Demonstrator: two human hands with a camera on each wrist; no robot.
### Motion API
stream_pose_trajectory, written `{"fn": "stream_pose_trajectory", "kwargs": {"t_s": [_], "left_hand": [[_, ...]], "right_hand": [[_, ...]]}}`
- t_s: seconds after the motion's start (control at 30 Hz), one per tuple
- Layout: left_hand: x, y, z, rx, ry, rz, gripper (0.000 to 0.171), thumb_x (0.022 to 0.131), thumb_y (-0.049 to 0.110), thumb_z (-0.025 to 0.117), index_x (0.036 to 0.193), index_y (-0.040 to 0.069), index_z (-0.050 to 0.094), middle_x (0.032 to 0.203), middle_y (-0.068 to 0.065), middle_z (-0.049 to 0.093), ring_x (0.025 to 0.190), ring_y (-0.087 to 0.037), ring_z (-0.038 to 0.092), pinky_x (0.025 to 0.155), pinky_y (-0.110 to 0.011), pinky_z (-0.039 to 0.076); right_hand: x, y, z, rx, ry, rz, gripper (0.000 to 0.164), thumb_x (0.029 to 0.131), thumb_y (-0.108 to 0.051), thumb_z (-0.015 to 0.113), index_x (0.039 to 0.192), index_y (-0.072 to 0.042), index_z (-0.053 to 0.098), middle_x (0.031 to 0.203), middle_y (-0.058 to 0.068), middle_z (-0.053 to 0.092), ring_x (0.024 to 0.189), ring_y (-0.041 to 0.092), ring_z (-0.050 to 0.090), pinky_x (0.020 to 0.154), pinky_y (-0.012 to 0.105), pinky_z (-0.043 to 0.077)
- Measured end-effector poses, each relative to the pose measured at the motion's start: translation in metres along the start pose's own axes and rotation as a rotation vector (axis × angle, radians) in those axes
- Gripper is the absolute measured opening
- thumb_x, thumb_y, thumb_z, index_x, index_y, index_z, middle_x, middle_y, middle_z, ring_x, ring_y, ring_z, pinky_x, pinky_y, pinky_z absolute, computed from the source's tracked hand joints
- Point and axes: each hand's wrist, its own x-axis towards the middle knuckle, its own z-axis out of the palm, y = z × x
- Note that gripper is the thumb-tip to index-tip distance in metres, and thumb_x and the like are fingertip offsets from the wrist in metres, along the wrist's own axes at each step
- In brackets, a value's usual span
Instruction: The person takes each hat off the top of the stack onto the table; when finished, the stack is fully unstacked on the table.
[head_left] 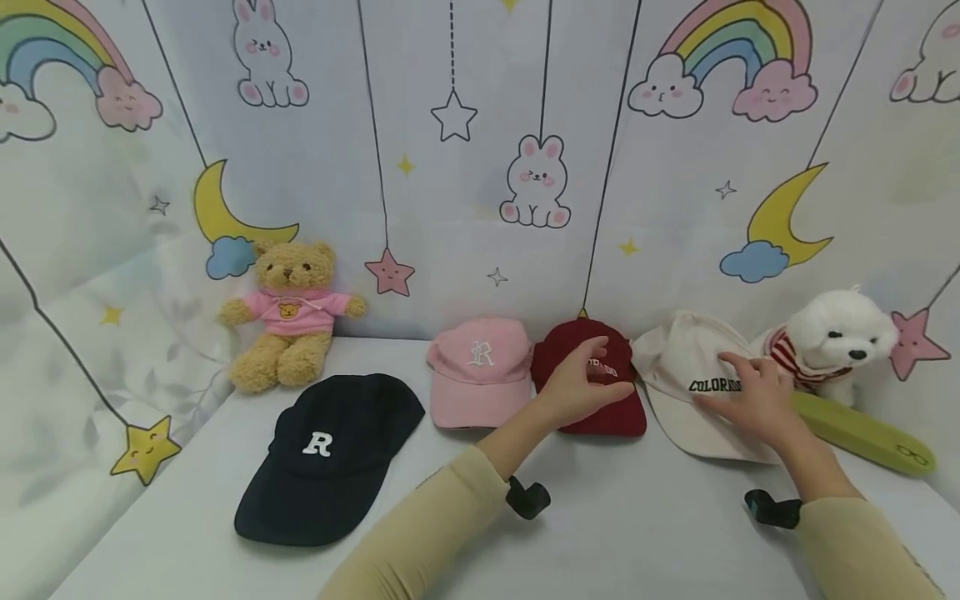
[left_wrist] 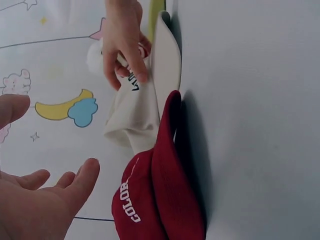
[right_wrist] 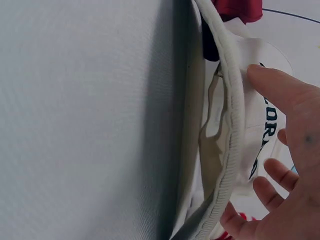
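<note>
My left hand [head_left: 573,387] is in front of the dark red cap [head_left: 618,417], fingers spread and holding nothing. In the left wrist view, a gap parts its fingers from that cap. My right hand [head_left: 761,400] is at the cream cap [head_left: 675,358] lettered COLORADO, thumb and fingers spread across its front. The right wrist view has the thumb near the lettering, other fingers loosely bent; whether they touch the cloth I cannot tell. Left of the red cap sits a pink cap [head_left: 480,404]. A black cap [head_left: 337,467] with a white R lies nearer, at the left.
A teddy bear [head_left: 288,312] in a pink top sits at the back left. On the right are a white plush dog [head_left: 840,329] and a green glasses case [head_left: 870,433]. Behind stands a patterned cloth backdrop [head_left: 465,200]; everything rests on a white table [head_left: 622,533].
</note>
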Motion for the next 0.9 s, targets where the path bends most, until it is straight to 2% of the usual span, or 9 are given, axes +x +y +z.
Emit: {"fn": "stream_pose_trajectory", "kwargs": {"t_s": [0.33,0.67,0.9], "left_hand": [[-0.015,-0.009,-0.016,0.036,-0.029,0.007,0.073,0.089,0.022,0.077,0.153,0.014,0.041,0.147,-0.01,0.049,0.125,-0.026,0.055,0.092,-0.023,0.049],[-0.029,-0.013,-0.03,0.06,-0.087,0.004,0.075,0.09,0.022,0.076,0.154,0.011,0.038,0.149,-0.012,0.045,0.126,-0.028,0.052,0.093,-0.022,0.048],[-0.039,-0.016,-0.039,0.042,-0.084,0.004,0.076,0.09,0.021,0.077,0.154,0.011,0.038,0.145,-0.008,0.048,0.127,-0.028,0.052,0.098,-0.028,0.048]], "right_hand": [[0.007,-0.003,0.005,0.001,-0.051,-0.003,0.089,0.089,-0.049,0.073,0.149,0.003,0.032,0.136,0.044,0.019,0.12,0.065,0.018,0.083,0.076,0.032],[0.013,-0.01,0.004,-0.012,-0.131,0.046,0.092,0.092,-0.052,0.069,0.152,0.003,0.026,0.132,0.044,0.018,0.116,0.063,0.018,0.079,0.073,0.037],[0.016,-0.014,0.001,-0.036,-0.146,0.033,0.092,0.09,-0.047,0.072,0.149,0.007,0.025,0.129,0.046,0.019,0.115,0.065,0.018,0.08,0.072,0.036]]}}
